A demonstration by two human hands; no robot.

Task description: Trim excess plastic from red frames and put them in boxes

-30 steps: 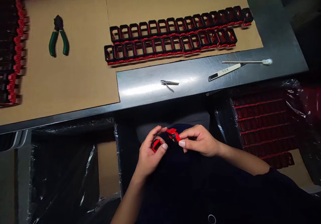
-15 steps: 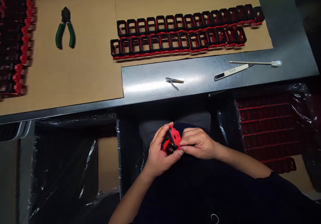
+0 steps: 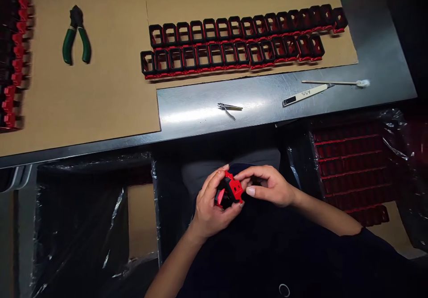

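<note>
Over my lap, below the table edge, both hands meet on a small red and black plastic part (image 3: 229, 192). My left hand (image 3: 209, 209) is wrapped round it from the left, thumb under it. My right hand (image 3: 267, 186) pinches its right side with thumb and fingertips. On the cardboard (image 3: 110, 93) above lie two long rows of black and red frames (image 3: 234, 42) set side by side.
Green-handled pliers (image 3: 76, 35) lie on the cardboard at the left. Tweezers (image 3: 229, 107), a white labelled strip (image 3: 302, 95) and a cotton swab (image 3: 337, 83) rest on the steel table (image 3: 267, 102). More red and black parts fill the left edge (image 3: 15, 57) and a plastic-lined bin (image 3: 351, 169) at my right.
One second ago the hands held two separate red pieces apart. They have since come together and the pieces now sit joined between both hands.
</note>
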